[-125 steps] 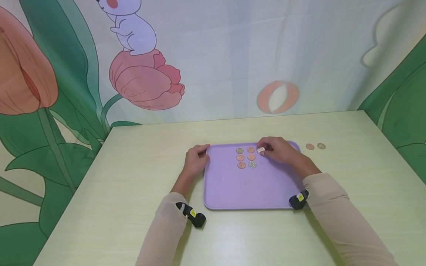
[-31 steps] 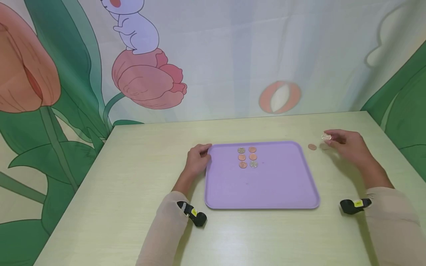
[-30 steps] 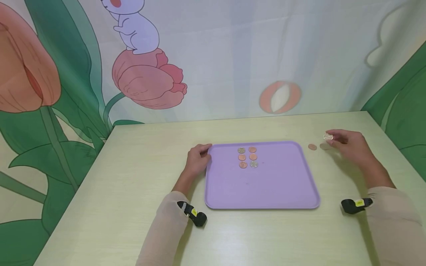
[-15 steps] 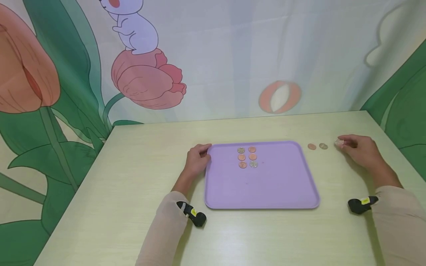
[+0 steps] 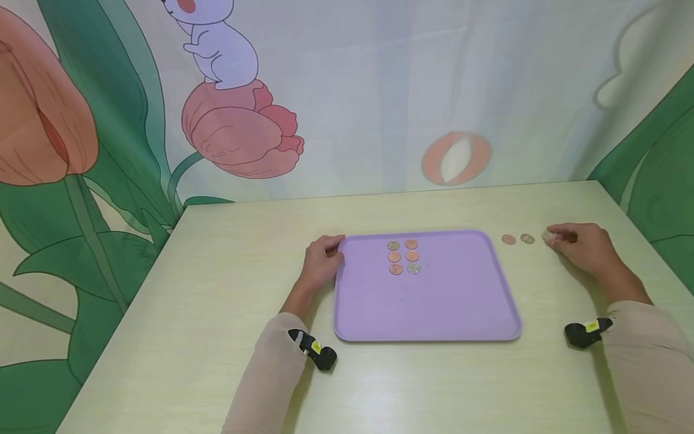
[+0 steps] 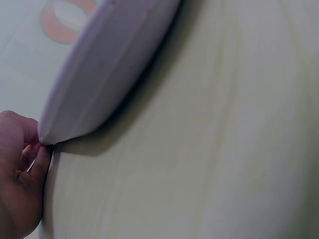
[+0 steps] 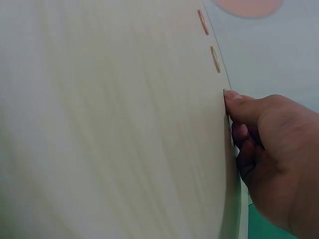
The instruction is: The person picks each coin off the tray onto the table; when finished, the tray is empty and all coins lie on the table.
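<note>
Head view: lowered coin [image 5: 546,237] toward table [image 5: 244,271], pinched in right hand [image 5: 585,247] fingers [image 5: 561,228], beside two laid coins [image 5: 528,239], likely extending their row; gripping tray [image 5: 434,310] with left hand [image 5: 318,264].

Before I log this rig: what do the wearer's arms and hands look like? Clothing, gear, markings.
Left sleeve and right sleeve: long, plain beige. Left camera and right camera: small, black, rounded at one end, each with a yellow label. Left hand and right hand: ungloved.
</note>
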`<state>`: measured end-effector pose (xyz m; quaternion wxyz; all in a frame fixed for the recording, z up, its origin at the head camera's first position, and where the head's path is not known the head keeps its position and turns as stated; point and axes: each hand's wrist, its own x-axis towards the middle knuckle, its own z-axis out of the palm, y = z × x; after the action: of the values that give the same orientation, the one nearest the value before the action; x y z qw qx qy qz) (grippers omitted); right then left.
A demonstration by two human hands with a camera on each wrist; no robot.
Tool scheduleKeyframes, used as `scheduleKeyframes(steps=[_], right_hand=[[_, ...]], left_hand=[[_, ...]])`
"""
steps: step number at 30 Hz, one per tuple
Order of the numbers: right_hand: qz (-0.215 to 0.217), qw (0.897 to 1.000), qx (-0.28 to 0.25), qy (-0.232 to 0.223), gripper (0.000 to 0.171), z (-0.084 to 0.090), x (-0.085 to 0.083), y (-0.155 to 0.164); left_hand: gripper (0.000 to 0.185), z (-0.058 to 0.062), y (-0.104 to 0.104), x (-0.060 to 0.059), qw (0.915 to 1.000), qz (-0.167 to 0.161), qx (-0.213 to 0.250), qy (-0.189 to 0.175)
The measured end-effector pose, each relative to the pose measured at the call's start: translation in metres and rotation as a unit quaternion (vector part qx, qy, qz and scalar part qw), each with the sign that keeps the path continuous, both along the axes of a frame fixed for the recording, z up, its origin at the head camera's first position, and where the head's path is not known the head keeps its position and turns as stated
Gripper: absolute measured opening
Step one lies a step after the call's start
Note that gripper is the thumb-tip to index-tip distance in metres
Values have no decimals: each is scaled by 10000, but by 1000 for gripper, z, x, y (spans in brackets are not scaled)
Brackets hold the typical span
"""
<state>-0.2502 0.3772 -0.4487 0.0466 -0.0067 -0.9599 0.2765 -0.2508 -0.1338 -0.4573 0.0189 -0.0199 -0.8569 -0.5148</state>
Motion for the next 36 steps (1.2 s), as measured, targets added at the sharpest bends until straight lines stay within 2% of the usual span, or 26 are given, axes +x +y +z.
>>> scheduleKeyframes(steps=[15,24,28,36], right_hand=[[-187,9987,6,-478,55,5,3,-4],[-250,9978,84,-604,52,10,2,-6],[-342,9974,-45,-640,49,10,3,-8],[-503,9955,-264,-758,56,8,6,-6]], left_hand=[[45,1,0,0,10000,31,-79,-9],[44,0,0,0,10000,38,-49,-7],[44,0,0,1,10000,23,-57,1],[44,-1,-1,0,10000,-18,-57,44]])
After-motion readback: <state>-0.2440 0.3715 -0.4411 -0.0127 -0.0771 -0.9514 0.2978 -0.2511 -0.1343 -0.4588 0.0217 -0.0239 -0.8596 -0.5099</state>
